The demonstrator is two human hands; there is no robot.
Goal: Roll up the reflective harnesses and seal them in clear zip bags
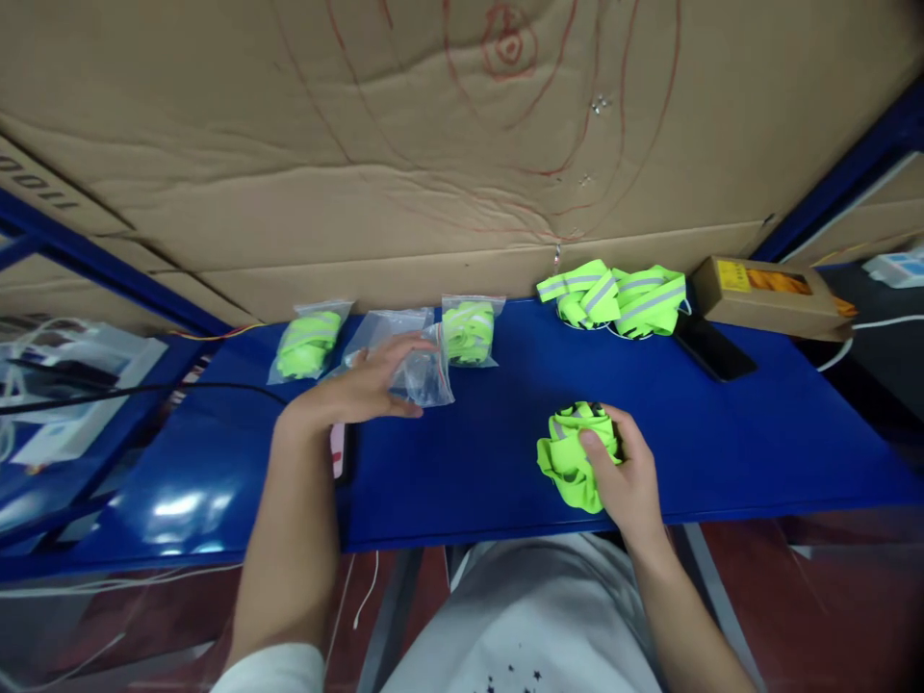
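A bundle of green strap (572,460), bright neon with grey reflective stripes, sits bunched up on the near part of the blue table (757,443), a little right of the middle. The right hand (631,476) has closed around it from the right side, fingers curled over the top and the thumb pressed into the cloth, so the bundle is gripped and rests on the table at the same time.

To the left and farther back, the left hand (361,385) lies with its fingers spread out and nearly flat, the fingertips resting on a small stack of empty clear bags (423,371); it grips nothing. Just beside the stack stand two filled bags, each with a green strap folded inside: one bag on the left (309,342), one bag on the right (471,332).

At the back edge, right of these, two loose rolled straps (613,296) lie touching each other. Next to them is a dark phone (714,348), flat on the table, and behind it a long cardboard box (769,294). A big cardboard sheet (289,144) with red pen lines stands behind the table
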